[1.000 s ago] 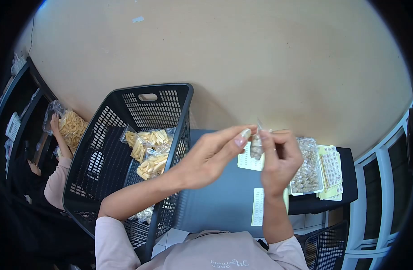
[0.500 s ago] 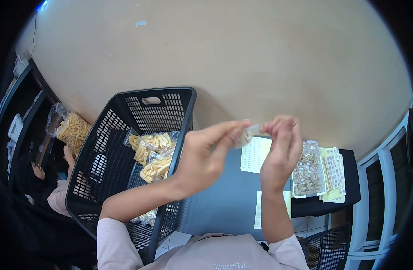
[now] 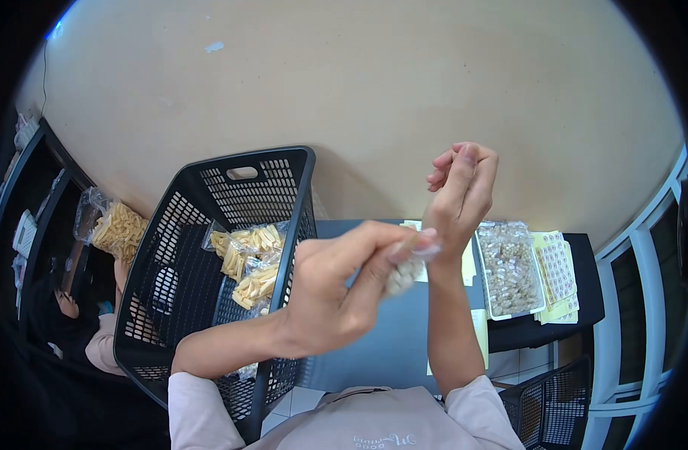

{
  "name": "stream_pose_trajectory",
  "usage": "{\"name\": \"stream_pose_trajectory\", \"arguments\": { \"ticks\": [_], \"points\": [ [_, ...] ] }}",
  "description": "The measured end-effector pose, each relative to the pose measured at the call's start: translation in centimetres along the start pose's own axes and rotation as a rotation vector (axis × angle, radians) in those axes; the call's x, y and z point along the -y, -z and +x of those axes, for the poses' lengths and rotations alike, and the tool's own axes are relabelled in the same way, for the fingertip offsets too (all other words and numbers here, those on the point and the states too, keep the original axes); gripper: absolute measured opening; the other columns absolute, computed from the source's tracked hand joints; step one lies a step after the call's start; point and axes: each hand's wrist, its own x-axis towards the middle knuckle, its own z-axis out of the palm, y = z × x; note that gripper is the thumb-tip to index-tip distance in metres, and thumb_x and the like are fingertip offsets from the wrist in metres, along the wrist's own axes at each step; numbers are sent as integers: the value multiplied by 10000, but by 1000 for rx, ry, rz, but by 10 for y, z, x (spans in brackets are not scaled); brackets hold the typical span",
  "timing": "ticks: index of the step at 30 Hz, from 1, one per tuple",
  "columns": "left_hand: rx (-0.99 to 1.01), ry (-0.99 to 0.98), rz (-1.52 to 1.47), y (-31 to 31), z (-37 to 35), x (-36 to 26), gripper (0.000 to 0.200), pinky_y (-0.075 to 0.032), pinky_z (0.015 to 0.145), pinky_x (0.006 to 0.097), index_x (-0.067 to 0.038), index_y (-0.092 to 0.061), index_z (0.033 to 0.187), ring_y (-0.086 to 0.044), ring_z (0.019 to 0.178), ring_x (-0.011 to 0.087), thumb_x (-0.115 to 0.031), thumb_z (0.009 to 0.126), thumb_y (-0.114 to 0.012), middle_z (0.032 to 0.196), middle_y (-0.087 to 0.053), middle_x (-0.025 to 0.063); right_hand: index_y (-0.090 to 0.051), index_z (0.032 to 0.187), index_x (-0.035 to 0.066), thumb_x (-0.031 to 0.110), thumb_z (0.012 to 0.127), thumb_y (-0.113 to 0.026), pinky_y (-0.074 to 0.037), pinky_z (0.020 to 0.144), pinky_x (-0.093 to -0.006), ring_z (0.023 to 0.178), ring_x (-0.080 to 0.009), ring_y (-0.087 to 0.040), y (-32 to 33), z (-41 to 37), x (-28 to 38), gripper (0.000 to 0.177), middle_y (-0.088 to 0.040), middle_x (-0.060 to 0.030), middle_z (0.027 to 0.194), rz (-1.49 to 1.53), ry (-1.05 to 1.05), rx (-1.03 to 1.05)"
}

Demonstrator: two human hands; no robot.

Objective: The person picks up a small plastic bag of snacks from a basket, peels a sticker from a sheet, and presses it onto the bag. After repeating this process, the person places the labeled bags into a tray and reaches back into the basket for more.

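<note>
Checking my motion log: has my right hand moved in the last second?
Yes. The right hand rose off the small packet, from level with the tray to above its far rim.

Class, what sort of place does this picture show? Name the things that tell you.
Probably a small snack-packing workroom: a black basket holds clear bags of yellow snack sticks, a tray of filled packets sits beside label sheets, and the left hand pinches one small packet.

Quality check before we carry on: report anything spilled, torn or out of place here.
Nothing stands out. The snack bags lie inside the black basket, the tray of small packets sits flat on the table, and the left hand pinches one packet. Only the sticker sheets are stacked slightly unevenly.
</note>
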Motion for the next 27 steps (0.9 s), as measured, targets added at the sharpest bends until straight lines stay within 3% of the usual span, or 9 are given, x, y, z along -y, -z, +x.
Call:
{"name": "stream_pose_trajectory", "arguments": {
  "ticks": [3,6,11,14,15,18,21,23,27],
  "points": [
    [-56,-137,-32,0,9,-4,148,-459,538,224,39,-649,1021,-608,596,104,8,913,-552,727,-664,115,-515,889,12,253,1018,-432,-362,454,-223,518,-69,-463,17,13,-8,285,-505,-31,615,46,-119,-62],
    [-31,111,-158,6,19,8,212,-495,675,192,47,-641,1018,-625,772,63,-111,988,-502,857,-701,78,-522,775,23,334,1020,-425,-221,323,-234,300,-62,-290,34,14,6,408,-319,27,413,-71,-148,-132],
    [14,152,-64,-4,25,27,201,-512,705,218,48,-639,1045,-652,813,89,-98,975,-520,885,-708,100,-467,706,59,519,1008,-298,-188,370,-218,368,-32,-194,44,3,27,576,-237,64,450,163,-139,-1],
    [-9,-41,113,-15,27,33,181,-521,685,238,54,-635,1063,-672,783,119,-46,943,-543,876,-707,132,-484,820,41,642,955,-281,-232,467,-181,485,-43,-295,38,7,31,649,-333,36,590,235,-112,-49],
    [-42,-198,209,-21,27,34,181,-524,669,249,58,-632,1070,-678,760,133,-9,922,-553,863,-704,151,-479,985,29,613,968,-280,-372,608,-224,687,-80,-443,35,9,25,617,-449,-25,779,269,-21,35],
    [-40,-319,251,-38,22,27,202,-500,619,242,59,-633,1063,-661,686,145,61,881,-545,804,-678,165,-436,1115,39,552,988,-283,-441,792,-328,905,-174,-493,2,-3,25,551,-462,-99,1026,157,-7,-27],
    [2,-167,106,-37,20,21,226,-475,602,237,60,-632,1059,-637,670,129,94,869,-515,778,-658,165,-417,1121,-2,429,1013,-307,-401,846,-332,945,-195,-468,0,0,12,458,-458,-123,1085,220,5,-73],
    [18,-131,112,-36,18,21,276,-515,643,273,43,-625,1078,-688,729,238,104,820,-549,822,-662,201,-412,1135,29,474,1015,-264,-451,809,-347,937,-207,-500,4,2,3,483,-451,-129,1093,64,93,-64],
    [112,37,-115,-36,17,21,260,-489,664,215,34,-632,1108,-617,783,68,81,908,-472,820,-675,92,-389,1112,-33,464,1002,-303,-442,816,-356,939,-223,-507,19,0,-9,516,-458,-189,1128,-4,408,-65]
  ]
}}
